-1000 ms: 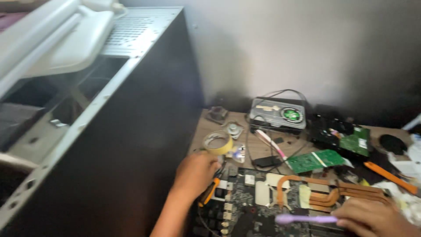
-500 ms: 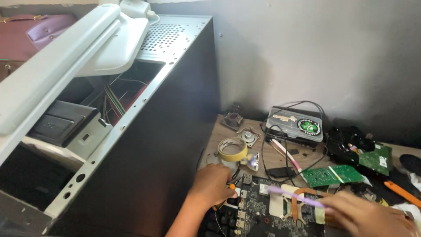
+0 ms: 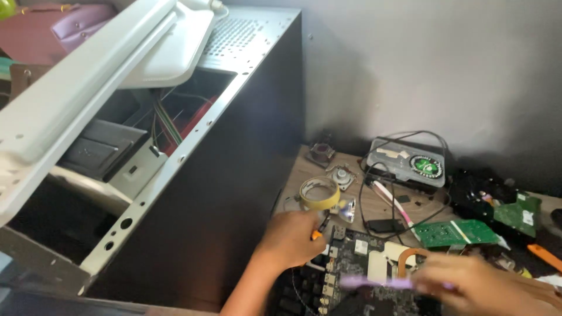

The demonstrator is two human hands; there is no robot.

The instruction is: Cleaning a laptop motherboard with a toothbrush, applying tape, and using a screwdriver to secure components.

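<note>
The left hand [image 3: 291, 239], low in the middle of the frame, is curled shut on a small orange-handled tool [image 3: 317, 234] whose tip pokes out toward the top edge of the dark circuit board [image 3: 351, 275]. The right hand [image 3: 474, 287], blurred at the lower right, pinches a thin purple stick-like tool [image 3: 374, 282] lying across the board (its exact kind is too smeared to tell). The board sits on the counter [image 3: 304, 169] at the bottom of the frame, just below a roll of yellow tape [image 3: 319, 192] and a small shiny part. Further up right lie a graphics card with a round green fan [image 3: 408, 162], loose cables and green circuit boards [image 3: 455, 233]. A tall open computer case [image 3: 175, 146] fills the left. With both hands moving fast over crowded parts, a tool could slip and scratch the board, or snag a cable.
</note>
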